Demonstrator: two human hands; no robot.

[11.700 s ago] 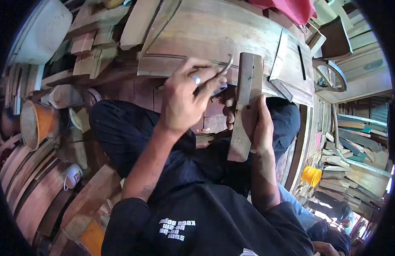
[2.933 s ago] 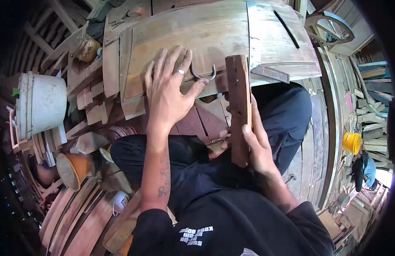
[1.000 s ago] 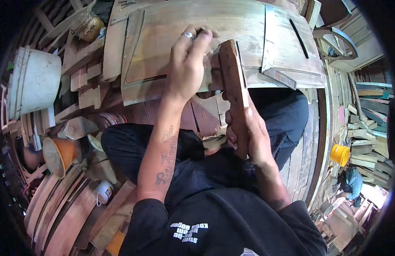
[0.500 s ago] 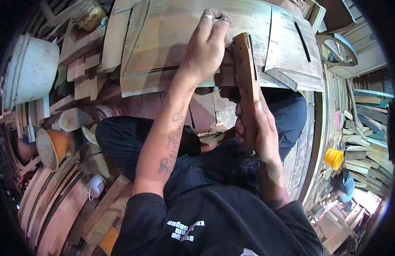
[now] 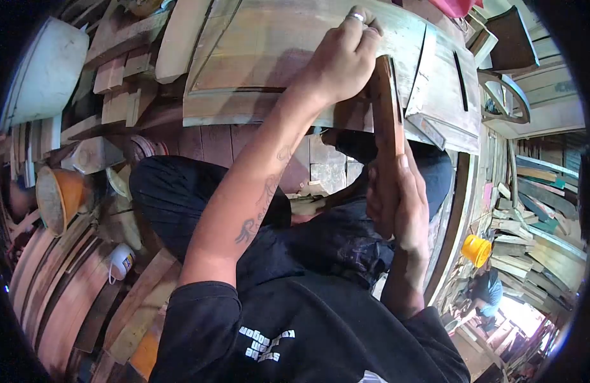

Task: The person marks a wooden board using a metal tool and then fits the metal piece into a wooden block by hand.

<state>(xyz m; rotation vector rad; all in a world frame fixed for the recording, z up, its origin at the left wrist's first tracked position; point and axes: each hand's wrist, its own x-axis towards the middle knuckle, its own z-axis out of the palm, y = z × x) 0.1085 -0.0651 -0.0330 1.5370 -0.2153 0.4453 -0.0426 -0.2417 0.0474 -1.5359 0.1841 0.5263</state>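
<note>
A long brown wooden block (image 5: 388, 140), with a dark line along its right side, is tilted slightly over my lap. My right hand (image 5: 406, 195) is wrapped around its lower part, thumb along the right side. At the block's upper end is my left hand (image 5: 347, 54), closed, with a ring on one finger. Whatever its fingers may hold is hidden from this angle. Beneath and beyond it lies a pale wooden panel (image 5: 257, 64) with a raised edge strip. A short strip of wood (image 5: 426, 129) sits at the panel's near right corner, beside the block.
My bent legs flank the near side of the panel. At left are stacked wood pieces, a white bucket (image 5: 49, 70), an orange container (image 5: 58, 198) and a small white pail (image 5: 121, 263). Far right are a yellow bucket (image 5: 475, 250), piled planks (image 5: 550, 198) and another person (image 5: 486, 295).
My left hand has moved right, closer to the block's upper end. The whole view has shifted a little. My right hand keeps its hold on the block.
</note>
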